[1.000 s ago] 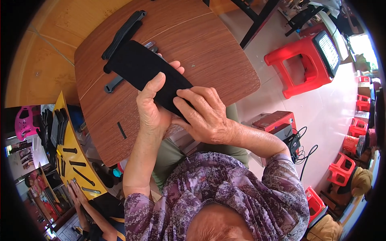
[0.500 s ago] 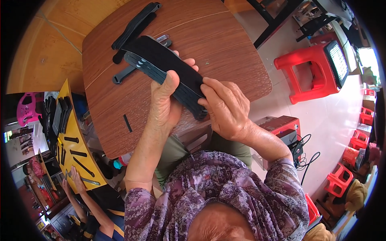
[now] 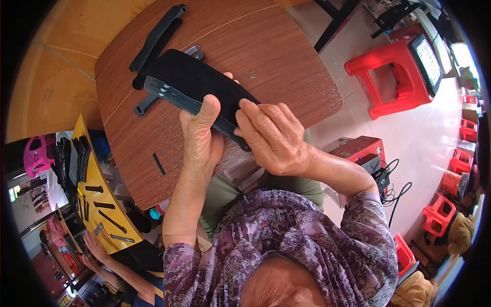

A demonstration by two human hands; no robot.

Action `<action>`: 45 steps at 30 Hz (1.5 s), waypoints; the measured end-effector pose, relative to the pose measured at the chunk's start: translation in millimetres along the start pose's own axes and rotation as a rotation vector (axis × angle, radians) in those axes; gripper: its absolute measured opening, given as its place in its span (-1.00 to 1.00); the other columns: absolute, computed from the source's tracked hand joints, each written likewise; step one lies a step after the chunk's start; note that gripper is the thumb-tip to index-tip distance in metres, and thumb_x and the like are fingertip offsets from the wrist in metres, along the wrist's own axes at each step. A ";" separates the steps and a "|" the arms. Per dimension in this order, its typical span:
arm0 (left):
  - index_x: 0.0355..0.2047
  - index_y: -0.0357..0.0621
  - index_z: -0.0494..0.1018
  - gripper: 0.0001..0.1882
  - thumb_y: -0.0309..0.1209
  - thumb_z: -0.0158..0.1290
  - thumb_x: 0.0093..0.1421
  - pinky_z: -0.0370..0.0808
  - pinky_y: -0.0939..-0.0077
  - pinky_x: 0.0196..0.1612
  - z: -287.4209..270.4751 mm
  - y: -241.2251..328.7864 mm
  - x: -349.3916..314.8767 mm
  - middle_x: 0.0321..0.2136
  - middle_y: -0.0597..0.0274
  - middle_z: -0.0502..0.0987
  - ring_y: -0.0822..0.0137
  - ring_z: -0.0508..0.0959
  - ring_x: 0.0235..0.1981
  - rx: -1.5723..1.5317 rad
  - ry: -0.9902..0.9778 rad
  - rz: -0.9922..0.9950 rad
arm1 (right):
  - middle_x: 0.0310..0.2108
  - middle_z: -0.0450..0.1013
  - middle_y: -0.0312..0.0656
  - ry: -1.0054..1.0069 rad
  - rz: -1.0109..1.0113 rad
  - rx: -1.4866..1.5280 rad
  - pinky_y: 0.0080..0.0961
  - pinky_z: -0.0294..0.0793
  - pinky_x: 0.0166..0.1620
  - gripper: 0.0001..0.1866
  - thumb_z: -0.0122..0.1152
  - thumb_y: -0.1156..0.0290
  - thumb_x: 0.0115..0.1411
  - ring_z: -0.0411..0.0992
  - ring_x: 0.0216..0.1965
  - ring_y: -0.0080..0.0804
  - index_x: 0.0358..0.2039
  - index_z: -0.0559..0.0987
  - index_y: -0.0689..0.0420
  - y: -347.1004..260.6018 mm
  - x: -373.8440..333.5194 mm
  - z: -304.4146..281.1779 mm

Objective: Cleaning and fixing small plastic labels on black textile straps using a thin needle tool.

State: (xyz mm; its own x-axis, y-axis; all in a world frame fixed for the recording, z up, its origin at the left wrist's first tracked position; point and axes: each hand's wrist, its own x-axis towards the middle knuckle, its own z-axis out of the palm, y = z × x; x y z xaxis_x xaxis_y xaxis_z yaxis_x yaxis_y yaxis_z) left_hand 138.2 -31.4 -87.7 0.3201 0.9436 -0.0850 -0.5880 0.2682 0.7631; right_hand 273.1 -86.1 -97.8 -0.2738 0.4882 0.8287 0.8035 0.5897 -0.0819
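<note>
Over the brown wooden table point(image 3: 286, 56) I hold a thick stack of long black padded strips point(image 3: 197, 77), tilted from upper left to lower right. My left hand point(image 3: 200, 130) is closed round the stack's middle, thumb on the near side and fingertips showing past the far side. My right hand point(image 3: 273, 135) pinches the stack's lower right end, fingertips on the top strip. Layered edges with small pale marks show at the upper left end. Beyond it lie more black strips point(image 3: 158, 38), and a dark grey strap-like piece point(image 3: 146, 105) sticks out from beneath the stack.
A short thin black strip point(image 3: 159, 163) lies at the table's left. Farther left, another person's hands point(image 3: 94, 248) rest by a yellow table point(image 3: 110, 243) holding black pieces. A red stool point(image 3: 378, 77) stands at right; a red box point(image 3: 360, 148) and cables point(image 3: 394, 199) sit nearer.
The stack has shifted slightly left in the view, as has the table. My right fingers have moved a little along the top strip. Both hands keep their hold.
</note>
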 end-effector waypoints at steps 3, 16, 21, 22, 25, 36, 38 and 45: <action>-0.01 -0.28 0.26 -0.38 -0.25 0.25 0.00 0.48 0.33 -0.04 0.8 -2.6 2.0 -0.11 0.03 0.45 0.20 0.48 -0.11 -0.017 -0.007 -0.011 | -0.33 0.39 0.13 -0.020 -0.002 0.007 -0.44 0.36 -0.47 -0.68 0.21 0.54 -0.19 0.35 -0.42 -0.26 -0.38 0.49 0.46 0.2 -1.9 -0.8; -0.08 -0.29 0.32 -0.63 -0.41 0.09 0.13 0.50 0.30 -0.06 3.7 1.2 6.4 -0.18 -0.01 0.48 0.14 0.49 -0.10 0.041 0.103 -0.090 | -0.28 0.43 0.02 -0.070 0.149 0.282 -0.37 0.43 -0.38 -0.60 0.28 0.27 -0.07 0.40 -0.37 -0.19 -0.31 0.51 0.35 -0.7 -4.9 4.3; -0.13 -0.31 0.37 -0.70 -0.48 -0.02 0.10 0.48 0.25 -0.05 -0.4 9.0 11.6 -0.19 -0.04 0.50 0.13 0.51 -0.14 -0.024 0.118 -0.132 | -0.19 0.46 -0.06 -0.134 0.337 0.518 -0.32 0.43 -0.23 -0.45 0.21 0.01 -0.04 0.41 -0.29 -0.11 -0.23 0.52 0.27 27.3 -3.4 -7.3; -0.16 -0.31 0.38 -0.71 -0.46 -0.01 0.10 0.47 0.24 -0.03 2.4 11.9 10.6 -0.20 -0.05 0.50 0.13 0.51 -0.14 -0.074 0.168 -0.170 | -0.10 0.43 -0.06 -0.167 0.365 0.562 -0.29 0.41 -0.15 -0.36 0.21 -0.06 -0.09 0.39 -0.19 -0.09 -0.16 0.51 0.25 31.1 -6.1 -10.4; -0.14 -0.30 0.37 -0.69 -0.43 0.01 0.11 0.47 0.20 -0.04 1.6 15.0 13.2 -0.20 -0.06 0.50 0.11 0.51 -0.14 -0.128 0.166 -0.175 | -0.03 0.39 -0.05 -0.162 0.269 0.523 -0.29 0.40 -0.11 -0.30 0.23 -0.08 -0.15 0.36 -0.13 -0.11 -0.11 0.50 0.23 31.9 -8.8 -13.2; -0.03 -0.22 0.27 -0.52 -0.17 0.03 0.16 0.47 0.06 -0.04 1.7 3.8 11.6 -0.21 -0.03 0.48 0.12 0.50 -0.12 -0.165 0.018 -0.060 | -0.05 0.38 -0.09 -0.115 0.269 0.514 -0.31 0.44 -0.18 -0.44 0.29 0.09 -0.20 0.35 -0.17 -0.12 -0.15 0.53 0.08 9.7 -10.1 2.4; -0.02 -0.22 0.26 -0.51 -0.15 0.02 0.16 0.47 0.05 -0.04 1.6 2.2 12.8 -0.21 -0.02 0.47 0.12 0.49 -0.12 -0.139 0.008 -0.038 | -0.05 0.38 -0.08 -0.115 0.254 0.492 -0.31 0.44 -0.18 -0.44 0.28 0.08 -0.18 0.36 -0.18 -0.12 -0.16 0.53 0.10 9.7 -9.7 4.7; 0.03 -0.22 0.22 -0.43 -0.06 -0.04 0.18 0.47 0.03 -0.03 -4.4 2.0 14.1 -0.12 -0.05 0.43 0.11 0.47 -0.07 -0.247 -0.042 -0.106 | -0.08 0.38 -0.03 -0.097 0.149 0.422 -0.31 0.44 -0.19 -0.41 0.20 0.03 -0.11 0.36 -0.19 -0.14 -0.15 0.48 0.20 6.9 -6.1 5.4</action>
State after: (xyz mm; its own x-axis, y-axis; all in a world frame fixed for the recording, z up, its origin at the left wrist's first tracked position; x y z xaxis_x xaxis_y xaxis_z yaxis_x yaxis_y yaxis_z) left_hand 138.3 -16.7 -90.2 0.4171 0.9001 -0.1257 -0.7111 0.4093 0.5717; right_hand 277.5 -81.5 -106.4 -0.2364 0.6337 0.7366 0.5580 0.7092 -0.4310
